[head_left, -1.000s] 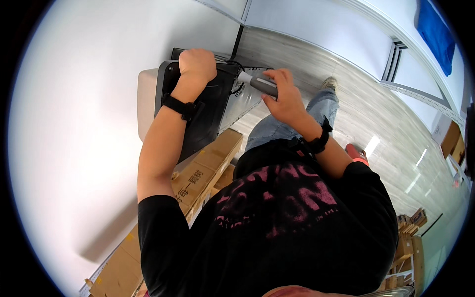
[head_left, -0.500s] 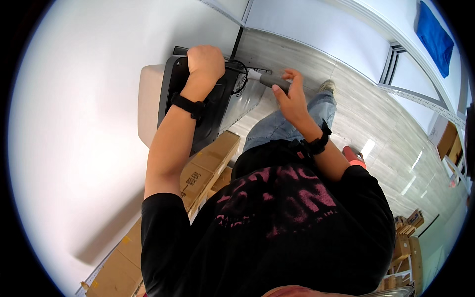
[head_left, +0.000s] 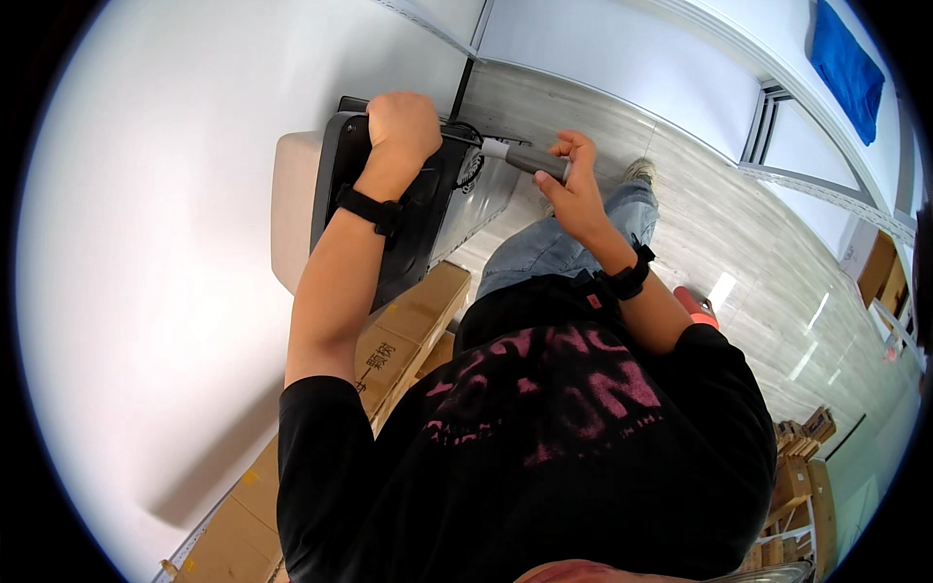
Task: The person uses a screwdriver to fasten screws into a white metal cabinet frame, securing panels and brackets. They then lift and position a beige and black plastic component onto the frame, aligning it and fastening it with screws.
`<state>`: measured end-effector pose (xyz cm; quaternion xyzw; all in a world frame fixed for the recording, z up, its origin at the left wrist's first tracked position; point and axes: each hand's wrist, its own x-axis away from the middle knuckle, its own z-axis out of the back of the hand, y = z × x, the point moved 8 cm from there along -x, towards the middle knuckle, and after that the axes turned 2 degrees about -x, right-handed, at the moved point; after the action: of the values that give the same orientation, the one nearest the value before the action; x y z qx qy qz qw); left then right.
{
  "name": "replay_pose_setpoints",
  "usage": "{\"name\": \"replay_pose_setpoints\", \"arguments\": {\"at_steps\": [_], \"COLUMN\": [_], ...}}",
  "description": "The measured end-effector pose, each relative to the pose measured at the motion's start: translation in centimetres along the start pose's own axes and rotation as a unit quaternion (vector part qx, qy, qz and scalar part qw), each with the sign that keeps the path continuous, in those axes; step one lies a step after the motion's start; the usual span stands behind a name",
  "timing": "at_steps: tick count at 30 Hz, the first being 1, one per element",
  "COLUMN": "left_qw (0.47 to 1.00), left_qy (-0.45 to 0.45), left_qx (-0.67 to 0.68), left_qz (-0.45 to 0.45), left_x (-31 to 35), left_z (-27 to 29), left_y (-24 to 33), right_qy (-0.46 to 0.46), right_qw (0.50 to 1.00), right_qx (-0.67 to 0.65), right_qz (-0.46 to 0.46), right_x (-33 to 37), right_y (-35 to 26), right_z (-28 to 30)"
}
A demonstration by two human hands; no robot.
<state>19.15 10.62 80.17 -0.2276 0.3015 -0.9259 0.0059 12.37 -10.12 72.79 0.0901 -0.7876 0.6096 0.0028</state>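
A beige box-shaped unit [head_left: 294, 209] with a black panel [head_left: 408, 228] facing me stands against the white wall. My left hand [head_left: 403, 126] is closed in a fist at the panel's upper part; what its fingers hold is hidden. A screwdriver [head_left: 530, 158] with a grey handle and pale collar lies level, its thin metal shaft running toward my left fist. My right hand [head_left: 575, 189] has the handle's end between thumb and curled fingers. A black cable [head_left: 473, 175] loops beside the panel, below the shaft.
Long cardboard boxes [head_left: 418, 311] lie below the unit along the wall. A metal-framed shelf [head_left: 826, 194] stands at the right, with a blue cloth [head_left: 847, 73] on it. Wooden pieces and cartons [head_left: 792, 476] are stacked at the lower right. A red object [head_left: 695, 306] shows beside my right arm.
The screwdriver's collar and more of its shaft now show more clearly, and its handle is tilted slightly differently. My right fingers have shifted a little on it; my left fist stays put.
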Motion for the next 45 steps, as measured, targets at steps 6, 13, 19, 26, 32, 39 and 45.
{"name": "replay_pose_setpoints", "arguments": {"at_steps": [6, 13, 19, 26, 32, 39, 45], "left_qw": [1.0, 1.0, 1.0, 0.999, 0.999, 0.995, 0.928], "left_qy": [0.0, 0.012, 0.018, 0.034, 0.048, -0.042, 0.168], "left_qx": [-0.003, 0.014, 0.022, 0.011, 0.009, 0.094, 0.331], "left_qz": [0.002, 0.012, 0.013, 0.019, 0.012, -0.007, -0.041], "left_x": [0.1, 0.4, 0.4, 0.5, 0.5, 0.1, -0.4], "left_z": [0.2, 0.6, 0.7, 0.9, 0.9, 1.8, 9.2], "left_y": [0.2, 0.1, 0.1, 0.1, 0.0, 0.1, 3.0], "right_qy": [-0.063, -0.001, -0.02, -0.06, -0.073, -0.086, -0.087], "right_qw": [0.989, 0.994, 0.989, 0.987, 0.987, 0.979, 0.971], "right_qx": [0.049, 0.105, 0.145, 0.134, 0.103, -0.003, -0.096], "right_qz": [-0.125, 0.024, -0.026, -0.069, -0.096, -0.186, -0.203], "right_x": [-0.4, 0.1, -0.3, 0.2, 0.1, -0.7, -0.5], "right_y": [1.9, -0.7, 0.3, 0.8, -0.3, -4.0, -10.1], "right_z": [0.0, 0.1, 0.3, 0.1, 0.9, 6.3, 11.3]}}
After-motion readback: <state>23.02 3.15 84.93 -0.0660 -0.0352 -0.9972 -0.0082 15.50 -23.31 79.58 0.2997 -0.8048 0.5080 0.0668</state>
